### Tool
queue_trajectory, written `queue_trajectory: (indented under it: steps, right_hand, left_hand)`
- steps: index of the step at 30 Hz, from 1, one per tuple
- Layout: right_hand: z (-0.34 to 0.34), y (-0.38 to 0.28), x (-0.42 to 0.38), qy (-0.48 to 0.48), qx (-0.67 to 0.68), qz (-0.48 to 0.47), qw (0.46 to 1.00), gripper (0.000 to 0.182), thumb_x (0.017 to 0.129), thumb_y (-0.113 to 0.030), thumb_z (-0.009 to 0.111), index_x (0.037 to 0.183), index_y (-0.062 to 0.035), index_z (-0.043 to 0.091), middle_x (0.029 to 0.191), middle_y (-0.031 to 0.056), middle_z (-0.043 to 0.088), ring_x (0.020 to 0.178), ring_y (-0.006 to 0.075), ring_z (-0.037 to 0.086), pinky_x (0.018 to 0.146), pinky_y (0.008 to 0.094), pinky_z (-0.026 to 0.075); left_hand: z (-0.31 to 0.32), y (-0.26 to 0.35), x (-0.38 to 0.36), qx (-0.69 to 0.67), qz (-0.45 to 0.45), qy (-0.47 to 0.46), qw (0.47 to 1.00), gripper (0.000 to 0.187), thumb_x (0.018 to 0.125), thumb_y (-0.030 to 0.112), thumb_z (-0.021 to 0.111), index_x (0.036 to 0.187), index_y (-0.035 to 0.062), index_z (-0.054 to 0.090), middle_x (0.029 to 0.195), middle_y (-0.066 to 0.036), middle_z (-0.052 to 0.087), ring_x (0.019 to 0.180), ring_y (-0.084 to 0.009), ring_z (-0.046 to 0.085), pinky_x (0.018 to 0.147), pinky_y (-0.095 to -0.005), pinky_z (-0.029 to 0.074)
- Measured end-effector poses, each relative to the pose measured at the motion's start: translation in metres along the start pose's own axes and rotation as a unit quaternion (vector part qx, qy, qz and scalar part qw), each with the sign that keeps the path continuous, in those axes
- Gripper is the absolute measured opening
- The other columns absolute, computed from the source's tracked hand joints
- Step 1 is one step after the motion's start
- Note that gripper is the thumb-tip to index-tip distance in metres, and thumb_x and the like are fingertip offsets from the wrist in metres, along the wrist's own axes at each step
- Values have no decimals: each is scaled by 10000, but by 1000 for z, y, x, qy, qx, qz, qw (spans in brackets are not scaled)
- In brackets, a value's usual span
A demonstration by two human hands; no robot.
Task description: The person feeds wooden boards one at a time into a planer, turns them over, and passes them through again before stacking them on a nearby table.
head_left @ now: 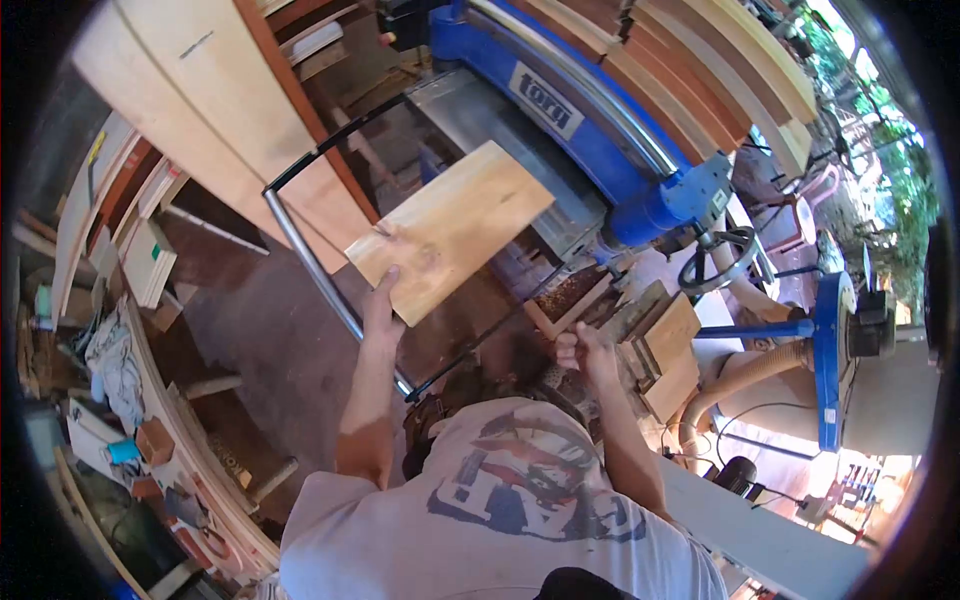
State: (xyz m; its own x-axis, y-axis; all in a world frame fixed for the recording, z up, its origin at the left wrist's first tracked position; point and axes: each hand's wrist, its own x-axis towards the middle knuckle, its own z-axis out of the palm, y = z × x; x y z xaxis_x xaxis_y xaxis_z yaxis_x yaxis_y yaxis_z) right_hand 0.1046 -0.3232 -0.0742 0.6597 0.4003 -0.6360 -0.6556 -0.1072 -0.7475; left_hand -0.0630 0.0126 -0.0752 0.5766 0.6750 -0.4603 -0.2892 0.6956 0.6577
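A flat wooden board (465,225) is held at its near left corner by my left hand (380,310), with the thumb on top. Its far end lies over the metal bed (470,110) of a blue machine (620,165) lettered "torq". My right hand (587,352) is closed, with its fingers curled, beside a small wooden tray (565,305) of dark bits and left of some stacked wood pieces (668,355). Whether it grips something small is not visible.
A metal roller bar (315,265) on a black frame crosses below the board. Right of the machine are a handwheel (718,262) and a blue round housing (830,360) with a hose. Planks (700,80) lie on top of the machine. A cluttered bench (190,440) stands left.
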Motion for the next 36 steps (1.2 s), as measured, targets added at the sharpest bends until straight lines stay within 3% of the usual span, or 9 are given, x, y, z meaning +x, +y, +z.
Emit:
queue_trajectory:
  steps: [5, 11, 13, 16, 19, 21, 24, 28, 36]
  right_hand:
    - [-46, 22, -29, 148, -70, 3, 986, 311, 938, -297, 626, 1029, 1, 618, 887, 117, 681, 631, 188, 642, 548, 305, 542]
    - [-105, 85, -44, 133, -214, -7, 968, 266, 914, -282, 635, 1001, -30, 654, 779, 67, 663, 621, 132, 618, 527, 276, 485]
    - [-130, 134, -33, 177, -286, -67, 939, 259, 896, -262, 651, 974, -15, 657, 780, 72, 671, 629, 136, 612, 552, 291, 481]
    - [-135, 152, -34, 210, -348, -42, 913, 280, 870, -243, 676, 970, 17, 657, 819, 89, 689, 707, 158, 637, 632, 319, 492]
    - [-142, 147, -38, 186, -382, -55, 904, 319, 868, -252, 683, 1020, 27, 655, 828, 102, 688, 711, 167, 652, 632, 326, 508]
    - [-164, 160, -26, 185, -397, -94, 894, 358, 870, -261, 685, 1075, 30, 646, 848, 112, 689, 687, 171, 660, 600, 329, 518]
    - [-172, 139, -21, 200, -265, 61, 941, 400, 877, -261, 683, 1142, 31, 618, 876, 123, 684, 639, 173, 657, 528, 320, 519]
    - [-207, 136, 6, 179, -320, 34, 930, 381, 888, -216, 666, 1165, 32, 585, 848, 120, 660, 623, 174, 654, 468, 300, 500]
    - [-248, 128, 18, 293, -171, -7, 941, 360, 885, -165, 677, 1153, 40, 550, 826, 128, 655, 506, 159, 593, 407, 300, 453]
  left_hand:
    - [7, -28, 69, -3, 10, -9, 1000, 529, 905, 178, 630, 1361, 8, 422, 1263, -144, 577, 1131, -295, 603, 961, -428, 518]
    - [69, -42, 126, 59, 42, 57, 996, 591, 868, 249, 651, 1330, -60, 450, 1245, -172, 586, 1078, -261, 614, 897, -372, 521]
    - [86, -51, 140, 89, 54, 71, 992, 634, 859, 284, 650, 1330, -85, 442, 1250, -182, 586, 1069, -270, 613, 901, -363, 501]
    - [134, -66, 135, 221, 213, 133, 942, 617, 884, 307, 623, 1310, -106, 454, 1261, -214, 580, 1083, -319, 608, 924, -387, 477]
    - [140, -95, 176, 359, 265, 208, 870, 632, 907, 359, 603, 1303, -114, 464, 1283, -253, 566, 1145, -356, 578, 968, -403, 440]
    - [158, -85, 164, 320, 224, 136, 910, 656, 921, 386, 587, 1316, -119, 448, 1295, -270, 553, 1183, -377, 550, 994, -414, 416]
    - [156, -90, 168, 364, 231, 167, 886, 685, 937, 412, 564, 1338, -123, 419, 1301, -282, 544, 1214, -396, 523, 1022, -430, 389]
    - [171, -98, 174, 397, 210, 249, 858, 698, 946, 431, 536, 1348, -123, 401, 1293, -296, 540, 1212, -421, 513, 1029, -451, 385]
    - [161, -113, 213, 429, 204, 254, 842, 781, 947, 549, 454, 1293, -151, 438, 1226, -369, 546, 1142, -468, 552, 974, -481, 440]
